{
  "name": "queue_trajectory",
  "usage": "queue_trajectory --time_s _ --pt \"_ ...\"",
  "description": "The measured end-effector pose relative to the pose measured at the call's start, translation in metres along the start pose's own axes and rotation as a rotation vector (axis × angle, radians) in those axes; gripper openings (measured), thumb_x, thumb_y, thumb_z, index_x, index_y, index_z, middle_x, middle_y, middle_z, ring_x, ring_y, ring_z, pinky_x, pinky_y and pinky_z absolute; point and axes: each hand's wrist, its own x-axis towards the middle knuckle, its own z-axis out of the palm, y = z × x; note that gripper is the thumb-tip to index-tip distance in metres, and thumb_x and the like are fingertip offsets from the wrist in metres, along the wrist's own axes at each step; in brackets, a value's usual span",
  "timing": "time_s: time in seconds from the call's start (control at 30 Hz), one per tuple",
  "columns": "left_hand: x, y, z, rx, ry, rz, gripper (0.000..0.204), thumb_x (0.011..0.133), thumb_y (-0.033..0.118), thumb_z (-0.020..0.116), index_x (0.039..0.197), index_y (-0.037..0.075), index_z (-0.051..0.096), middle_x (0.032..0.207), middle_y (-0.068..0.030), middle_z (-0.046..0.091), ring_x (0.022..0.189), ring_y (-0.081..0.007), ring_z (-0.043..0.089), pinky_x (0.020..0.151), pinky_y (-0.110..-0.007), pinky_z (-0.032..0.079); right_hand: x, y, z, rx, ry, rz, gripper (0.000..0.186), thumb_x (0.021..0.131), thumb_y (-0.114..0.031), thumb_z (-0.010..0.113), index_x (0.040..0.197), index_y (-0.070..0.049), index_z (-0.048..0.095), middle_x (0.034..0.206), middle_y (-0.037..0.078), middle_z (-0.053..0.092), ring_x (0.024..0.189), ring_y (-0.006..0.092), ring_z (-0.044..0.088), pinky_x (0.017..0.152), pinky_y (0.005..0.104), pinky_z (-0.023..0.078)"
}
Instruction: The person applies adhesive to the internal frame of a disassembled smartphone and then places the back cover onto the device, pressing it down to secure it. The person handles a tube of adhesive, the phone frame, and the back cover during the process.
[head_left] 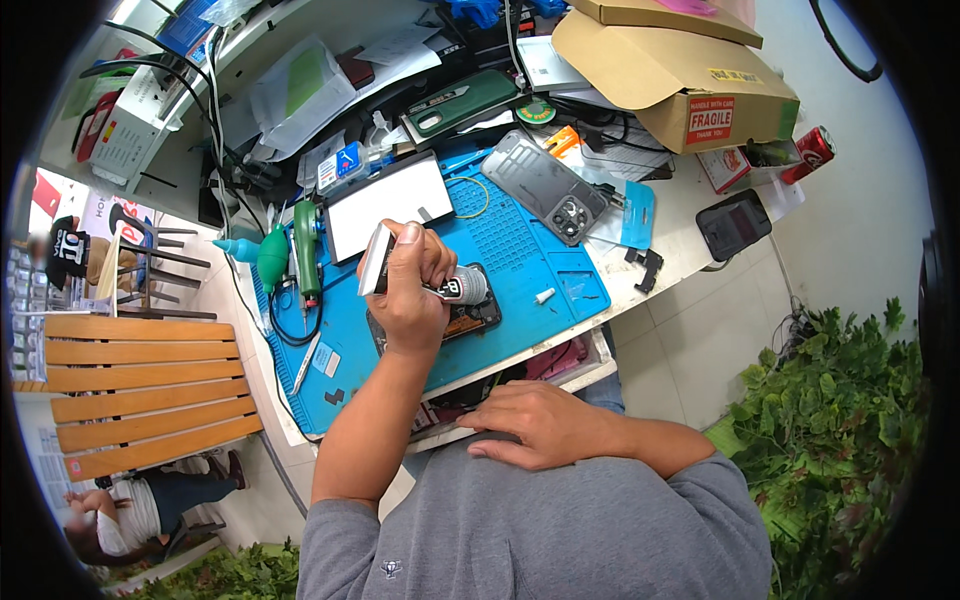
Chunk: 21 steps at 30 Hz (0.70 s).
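The left grip [415, 285] is closed around a black-and-silver squeeze tube [462, 288], its flat silvery end protruding at the left of the fist and its grey end at the right. Directly below this grip lies a dark, opened handheld device [468, 322] with amber-coloured internals, resting on a blue silicone work mat [440, 375]; contact between tube and device cannot be determined from this angle.

The right grip [530, 425] is at the person's front, back of the hand upward, fingers bent; whether it holds anything cannot be told. Just beyond it is a drawer [600, 366] under the white desk [665, 268].

Beyond the left grip stands a white-faced rectangular panel with a dark border [385, 210]. To that grip's left are a green hand tool [306, 255] and a green rubber blower bulb [271, 260]. To its right on the mat is a small white plastic piece [544, 296]; farther right and beyond is a grey smartphone with a round-lens camera cluster [535, 178].
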Motion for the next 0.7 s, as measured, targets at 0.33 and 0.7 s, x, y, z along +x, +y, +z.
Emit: queue_trajectory --time_s 0.33,0.7 --pt "-0.0008 -0.0021 -0.0016 0.016 -0.008 -0.015 0.028 0.118 0.015 0.051 0.092 0.012 0.041 0.074 0.0005 0.039 0.062 -0.0110 0.039 0.061 -0.032 0.040 0.0010 -0.0012 -0.0037 0.002 -0.021 0.024 0.041 0.107 -0.035 0.079 0.128 0.000 0.078 0.102 0.018 0.078 0.098 0.0365 0.075 0.089 0.0486 0.060" --pt "-0.0060 -0.0004 -0.0038 -0.021 -0.017 -0.070 0.030 0.118 0.018 0.050 0.091 0.012 0.040 0.074 -0.0001 0.040 0.063 -0.0113 0.039 0.062 -0.033 0.041 0.0013 -0.0030 -0.0034 0.028 0.030 0.070 0.042 0.107 -0.033 0.079 0.131 0.002 0.077 0.120 0.022 0.079 0.110 0.0385 0.077 0.100 0.0475 0.061"
